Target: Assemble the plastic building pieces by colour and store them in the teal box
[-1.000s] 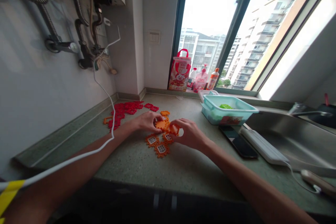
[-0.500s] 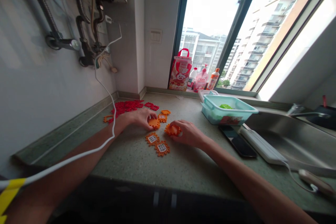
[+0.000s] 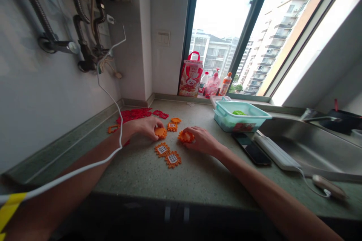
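On the countertop, my left hand [image 3: 147, 126] curls its thumb and fingers around the edge of a solid orange toothed puzzle tile [image 3: 161, 132]. My right hand [image 3: 201, 140] grips an orange puzzle piece [image 3: 185, 136]; fingers cover part of it, and whether it is one tile or more I cannot tell. Between and in front of the hands lie two orange tiles with white window grids, one [image 3: 162, 150] touching the other [image 3: 172, 159]. Behind them rests another window tile [image 3: 172, 126], with a small orange tile [image 3: 175, 120] at its far side.
Red toothed pieces [image 3: 135, 114] are heaped beyond my left forearm, near an orange frame piece [image 3: 112, 129]. A white cable [image 3: 85, 168] crosses over that forearm. To the right are a teal box [image 3: 246, 123] with green pieces, a phone [image 3: 251, 150], a white power strip [image 3: 275, 152] and the sink [image 3: 308, 147].
The view has shifted slightly. My left hand has drawn its orange tile a little to the left, away from the window tile behind. My right hand has shifted slightly right with its piece.
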### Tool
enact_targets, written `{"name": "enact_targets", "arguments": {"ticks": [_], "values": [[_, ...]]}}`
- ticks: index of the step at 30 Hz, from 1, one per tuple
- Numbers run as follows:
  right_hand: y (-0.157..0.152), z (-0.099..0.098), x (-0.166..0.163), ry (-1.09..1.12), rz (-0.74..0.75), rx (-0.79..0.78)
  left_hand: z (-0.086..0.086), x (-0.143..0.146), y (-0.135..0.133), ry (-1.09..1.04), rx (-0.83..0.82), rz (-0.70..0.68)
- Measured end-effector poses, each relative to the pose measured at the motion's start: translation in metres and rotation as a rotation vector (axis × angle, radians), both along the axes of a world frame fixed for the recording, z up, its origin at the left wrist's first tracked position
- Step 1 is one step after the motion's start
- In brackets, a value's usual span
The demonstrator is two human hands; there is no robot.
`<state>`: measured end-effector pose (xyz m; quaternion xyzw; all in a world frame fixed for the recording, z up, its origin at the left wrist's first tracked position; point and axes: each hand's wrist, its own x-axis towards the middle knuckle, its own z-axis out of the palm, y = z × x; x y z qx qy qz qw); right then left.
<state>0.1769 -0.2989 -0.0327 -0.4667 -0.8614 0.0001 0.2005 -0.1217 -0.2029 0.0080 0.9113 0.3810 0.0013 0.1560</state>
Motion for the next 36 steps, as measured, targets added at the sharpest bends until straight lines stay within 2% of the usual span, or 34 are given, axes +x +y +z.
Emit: {"name": "enact_targets", "arguments": {"ticks": [4, 9, 15, 21, 27, 36], "values": [[0.005, 0.002, 0.007, 0.017, -0.022, 0.080, 0.008, 0.001, -0.005, -0.036, -0.087, -0.015], [0.018, 0.004, 0.032, 0.075, -0.144, 0.131, 0.026, 0.008, -0.025, 0.030, -0.240, -0.090], [0.033, -0.004, 0.060, 0.013, -0.334, 0.086, 0.033, 0.014, -0.042, 0.157, -0.240, -0.067], [0.042, -0.012, 0.070, 0.007, -0.393, 0.009, 0.029, 0.018, -0.048, 0.162, -0.211, -0.057], [0.042, -0.012, 0.069, -0.034, -0.383, 0.009, 0.023, 0.023, -0.048, 0.152, -0.153, -0.067], [0.037, -0.009, 0.068, -0.015, -0.362, 0.006, 0.003, 0.016, -0.013, 0.012, -0.146, 0.019]]}}
